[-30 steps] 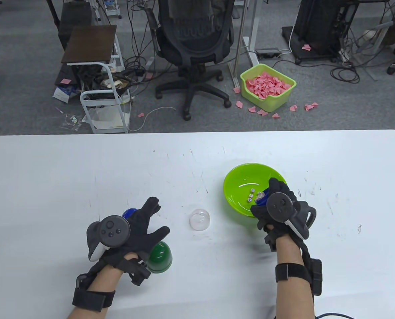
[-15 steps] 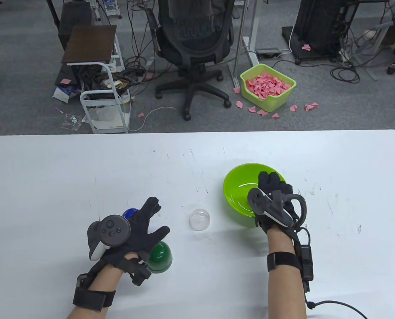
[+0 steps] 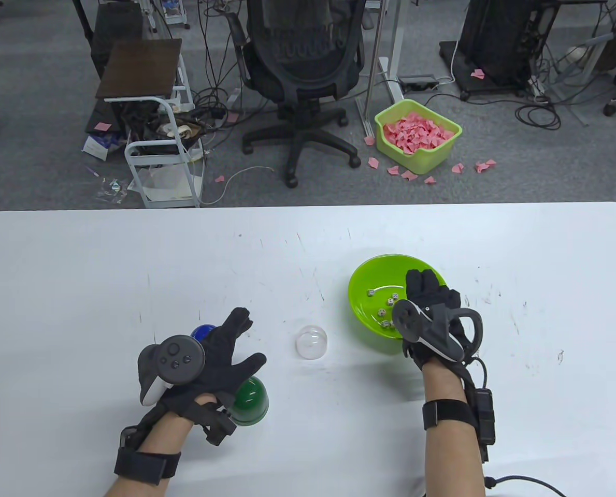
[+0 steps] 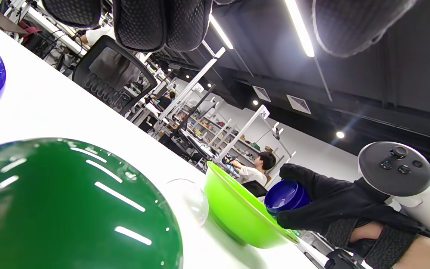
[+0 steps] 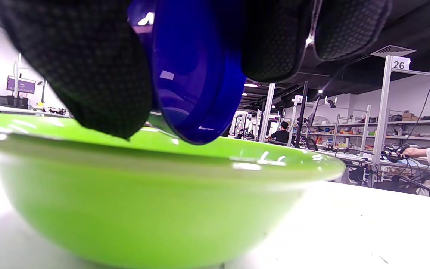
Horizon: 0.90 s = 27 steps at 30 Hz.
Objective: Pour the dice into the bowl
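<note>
A lime green bowl [image 3: 362,282] sits on the white table at the right; it also shows in the left wrist view [image 4: 233,211] and the right wrist view [image 5: 144,201]. Several white dice [image 3: 382,312] lie inside it. My right hand [image 3: 429,305] grips a blue cup [image 5: 196,74] tipped over the bowl's near rim; the cup also shows in the left wrist view [image 4: 286,195]. My left hand [image 3: 219,352] rests open on the table between a second blue cup [image 3: 200,332] and a green cup [image 3: 249,400], holding nothing.
A clear dome cup [image 3: 312,341] stands upside down between my hands. The table's far edge [image 3: 308,206] faces an office chair [image 3: 300,67] and a yellow-green bin of pink paper [image 3: 417,135] on the floor.
My right hand rolled over the bowl with the blue cup, then shifted slightly back right. The dice lie more spread in the bowl. My left hand has not moved.
</note>
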Motion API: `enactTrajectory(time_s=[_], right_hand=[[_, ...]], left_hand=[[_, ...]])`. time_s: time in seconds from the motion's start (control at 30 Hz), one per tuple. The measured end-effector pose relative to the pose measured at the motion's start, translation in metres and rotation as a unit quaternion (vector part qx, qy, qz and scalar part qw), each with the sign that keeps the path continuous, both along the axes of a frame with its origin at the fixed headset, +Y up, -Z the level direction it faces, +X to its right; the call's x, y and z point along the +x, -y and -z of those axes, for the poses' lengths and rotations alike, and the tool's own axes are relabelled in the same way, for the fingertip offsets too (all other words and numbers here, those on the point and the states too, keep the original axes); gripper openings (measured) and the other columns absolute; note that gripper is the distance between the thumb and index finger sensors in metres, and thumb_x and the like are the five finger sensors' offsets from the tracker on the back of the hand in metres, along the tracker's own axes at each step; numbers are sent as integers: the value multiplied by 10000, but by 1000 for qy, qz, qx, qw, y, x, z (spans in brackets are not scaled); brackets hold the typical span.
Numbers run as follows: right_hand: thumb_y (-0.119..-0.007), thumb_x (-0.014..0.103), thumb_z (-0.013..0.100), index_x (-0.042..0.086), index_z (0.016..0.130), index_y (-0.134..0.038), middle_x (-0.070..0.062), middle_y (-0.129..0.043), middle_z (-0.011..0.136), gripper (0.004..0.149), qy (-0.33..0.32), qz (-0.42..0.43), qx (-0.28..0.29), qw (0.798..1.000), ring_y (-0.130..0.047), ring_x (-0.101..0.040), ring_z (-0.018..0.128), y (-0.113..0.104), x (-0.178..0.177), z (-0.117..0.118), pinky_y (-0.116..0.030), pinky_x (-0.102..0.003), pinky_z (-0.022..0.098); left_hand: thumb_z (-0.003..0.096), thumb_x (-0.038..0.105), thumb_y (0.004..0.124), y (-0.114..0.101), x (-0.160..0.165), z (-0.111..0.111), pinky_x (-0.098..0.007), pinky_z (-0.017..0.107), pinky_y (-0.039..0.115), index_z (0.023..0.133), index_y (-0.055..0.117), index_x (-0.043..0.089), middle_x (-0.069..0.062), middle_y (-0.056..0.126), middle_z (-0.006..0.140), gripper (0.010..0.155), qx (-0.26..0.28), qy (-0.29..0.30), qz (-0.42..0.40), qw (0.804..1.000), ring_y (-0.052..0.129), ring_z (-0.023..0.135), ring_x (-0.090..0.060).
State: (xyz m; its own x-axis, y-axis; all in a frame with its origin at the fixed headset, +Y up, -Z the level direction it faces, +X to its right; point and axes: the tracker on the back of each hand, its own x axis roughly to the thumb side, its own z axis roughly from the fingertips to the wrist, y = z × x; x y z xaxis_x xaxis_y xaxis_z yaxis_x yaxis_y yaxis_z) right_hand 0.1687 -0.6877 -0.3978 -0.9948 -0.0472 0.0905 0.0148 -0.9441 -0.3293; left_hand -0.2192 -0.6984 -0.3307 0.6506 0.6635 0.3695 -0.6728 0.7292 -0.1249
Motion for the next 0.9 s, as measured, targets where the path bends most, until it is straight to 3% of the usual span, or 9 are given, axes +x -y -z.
enactTrajectory(time_s=[0.2,0.37,0.73,0.9], right_hand=[[-1013,391,322,39,1055,-501,-275,-582,1078,961,-21,121,25,992,-814,-469,759,-5,3,-15,-666,-697,615],[-1010,396,322,42,1056,-505,-269,-594,1078,959,-55,239,33,969,-816,-471,756,-7,-3,-32,-667,-697,612],[-996,454,324,52,1052,-533,-244,-646,1072,952,-129,371,28,919,-818,-478,773,-2,-20,-60,-669,-700,604],[-980,475,339,-3,1041,-531,-294,-665,1046,961,-146,420,30,895,-822,-489,774,5,-22,-67,-648,-726,599]], left_hand=[[457,644,746,0,1,0,-649,764,549,1121,298,250,-128,586,1142,892,-1,3,0,1000,635,1040,-403],[458,642,746,1,1,0,-649,765,549,1121,298,250,-132,586,1142,891,-2,3,-2,1000,636,1039,-403],[457,640,748,2,-2,0,-650,761,553,1121,314,253,-129,596,1139,882,0,-3,6,1000,642,1036,-405],[457,639,749,5,-4,0,-649,760,556,1120,316,254,-127,603,1136,880,-5,-10,14,1000,647,1034,-402]])
